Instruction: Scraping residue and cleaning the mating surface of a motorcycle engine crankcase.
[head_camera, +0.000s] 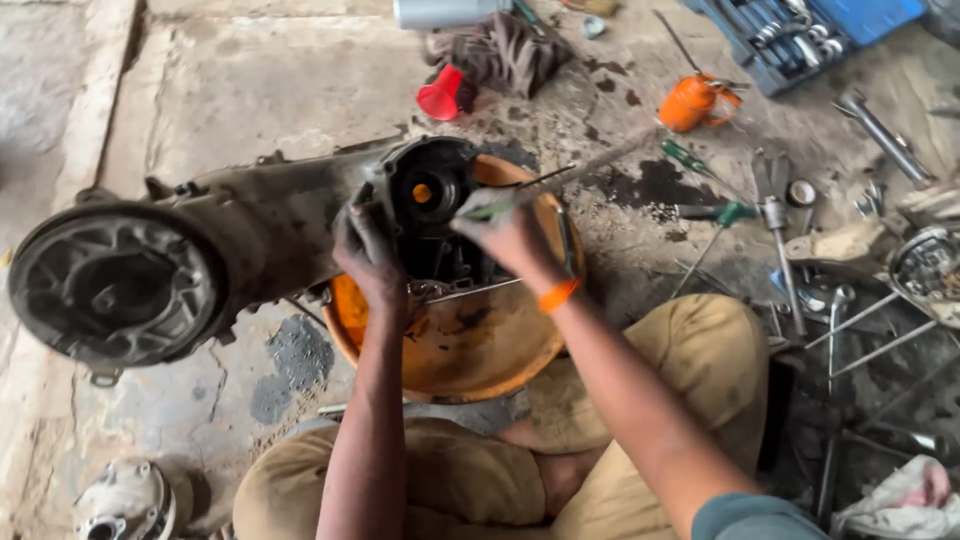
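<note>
A dirty grey engine casing (200, 255) lies across the concrete floor, its open crankcase end (432, 190) resting over an orange basin (480, 345). My left hand (368, 250), black with grease, grips the edge of the crankcase opening. My right hand (505, 232), with an orange band at the wrist, holds a long thin tool with a green handle (560, 182), blurred by motion, its near end pointing into the opening.
A red funnel (440, 95) and a rag (510, 50) lie behind the engine. An orange oil can (692, 102), screwdrivers (715, 212), spanners and rods are scattered at the right. A blue socket set (800, 35) sits far right. Another metal part (125, 500) lies bottom left.
</note>
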